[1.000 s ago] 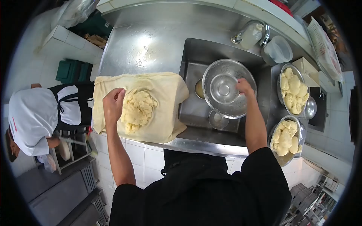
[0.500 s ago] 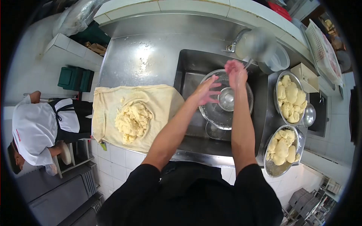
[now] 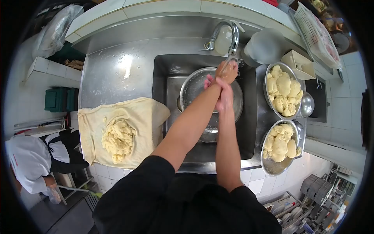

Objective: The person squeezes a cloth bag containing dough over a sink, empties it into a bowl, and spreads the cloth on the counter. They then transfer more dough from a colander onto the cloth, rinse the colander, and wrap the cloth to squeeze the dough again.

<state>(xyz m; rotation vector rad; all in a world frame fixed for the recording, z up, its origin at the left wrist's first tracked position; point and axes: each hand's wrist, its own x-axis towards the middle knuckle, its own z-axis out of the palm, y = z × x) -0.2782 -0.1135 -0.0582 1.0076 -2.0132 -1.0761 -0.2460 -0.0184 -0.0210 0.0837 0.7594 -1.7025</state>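
Observation:
Under the running tap (image 3: 233, 37), my left hand (image 3: 230, 71) is curled closed with nothing visible in it. My right hand (image 3: 224, 93) is wrapped around my left wrist, its fingers showing on the far side of the forearm. Both hands are wet. Below them in the steel sink (image 3: 165, 74) sits a large round metal bowl (image 3: 191, 84), partly hidden by my forearms. A smaller metal vessel (image 3: 209, 136) stands at its near edge.
On the left, pale crumbly dough (image 3: 118, 139) lies on a cream cloth (image 3: 150, 117). To the right stand two bowls of dough lumps, one far (image 3: 269, 93) and one near (image 3: 272, 167). Translucent containers (image 3: 267, 45) stand behind. A person (image 3: 31, 163) works at far left.
My hands have come together: the right has moved from under the tap onto my left wrist, and the left has gone up and right into the water. The camera view has shifted.

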